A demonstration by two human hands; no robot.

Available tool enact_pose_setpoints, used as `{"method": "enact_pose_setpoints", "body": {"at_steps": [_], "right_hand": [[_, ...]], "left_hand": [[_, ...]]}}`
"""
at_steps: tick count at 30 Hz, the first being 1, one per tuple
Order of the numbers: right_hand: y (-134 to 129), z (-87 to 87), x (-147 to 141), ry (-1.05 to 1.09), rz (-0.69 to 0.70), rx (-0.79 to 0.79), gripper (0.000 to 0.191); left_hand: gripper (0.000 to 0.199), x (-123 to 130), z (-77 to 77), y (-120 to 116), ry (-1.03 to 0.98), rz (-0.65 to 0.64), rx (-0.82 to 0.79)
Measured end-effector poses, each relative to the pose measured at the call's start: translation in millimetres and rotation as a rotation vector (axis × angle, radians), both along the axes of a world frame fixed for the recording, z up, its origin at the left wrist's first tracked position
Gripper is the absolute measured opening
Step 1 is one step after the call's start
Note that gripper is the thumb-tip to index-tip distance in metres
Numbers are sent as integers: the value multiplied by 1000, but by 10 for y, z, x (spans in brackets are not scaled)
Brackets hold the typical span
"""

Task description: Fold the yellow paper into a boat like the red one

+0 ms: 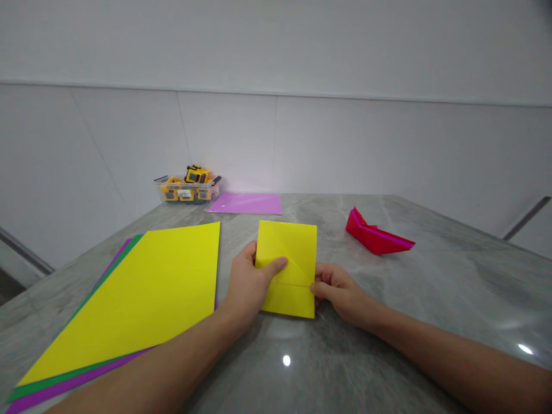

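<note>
Between my two hands is a folded piece of yellow paper (288, 244), tilted up off the table, with a crease running across its lower part. My left hand (250, 276) grips its left edge, thumb lying on the front face and the other fingers behind. At the lower right edge, my right hand (338, 291) pinches the paper between thumb and fingers. The fingertips behind the sheet are hidden.
Left lies a stack of yellow, green and purple paper sheets (150, 287). A folded red paper boat (377, 237) rests at right. Farther back are a clear box (187, 192) of yellow toy vehicles and a flat purple packet (248, 203) on the grey marbled table (431, 287), near the wall.
</note>
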State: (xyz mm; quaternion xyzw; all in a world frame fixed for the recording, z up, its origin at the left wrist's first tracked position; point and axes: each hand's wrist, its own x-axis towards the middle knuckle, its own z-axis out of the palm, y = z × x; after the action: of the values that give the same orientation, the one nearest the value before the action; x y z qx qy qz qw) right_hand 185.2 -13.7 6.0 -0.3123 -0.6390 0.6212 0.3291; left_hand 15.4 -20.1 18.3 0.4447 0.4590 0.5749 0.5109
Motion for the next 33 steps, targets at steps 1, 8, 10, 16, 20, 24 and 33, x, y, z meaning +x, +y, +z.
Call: {"method": "enact_pose_setpoints", "body": {"at_steps": [1, 8, 10, 16, 20, 24, 33], "right_hand": [[-1, 5, -3, -3, 2, -1, 27], [-17, 49, -13, -25, -8, 3, 29], [-21, 52, -11, -20, -8, 1, 30], [-11, 19, 0, -10, 22, 10, 32], [3, -2, 14, 3, 17, 33, 33], [-5, 9, 6, 7, 25, 24, 36], [-10, 7, -16, 22, 12, 26, 34]], "left_hand": [[31, 0, 0, 0, 0, 0, 1], [31, -5, 10, -2, 15, 10, 7], [32, -5, 15, -4, 8, 9, 7], [34, -8, 8, 2, -4, 13, 14], [34, -12, 2, 12, 7, 10, 17], [33, -12, 11, 9, 24, 18, 12], [37, -14, -15, 30, -27, -24, -10]]}}
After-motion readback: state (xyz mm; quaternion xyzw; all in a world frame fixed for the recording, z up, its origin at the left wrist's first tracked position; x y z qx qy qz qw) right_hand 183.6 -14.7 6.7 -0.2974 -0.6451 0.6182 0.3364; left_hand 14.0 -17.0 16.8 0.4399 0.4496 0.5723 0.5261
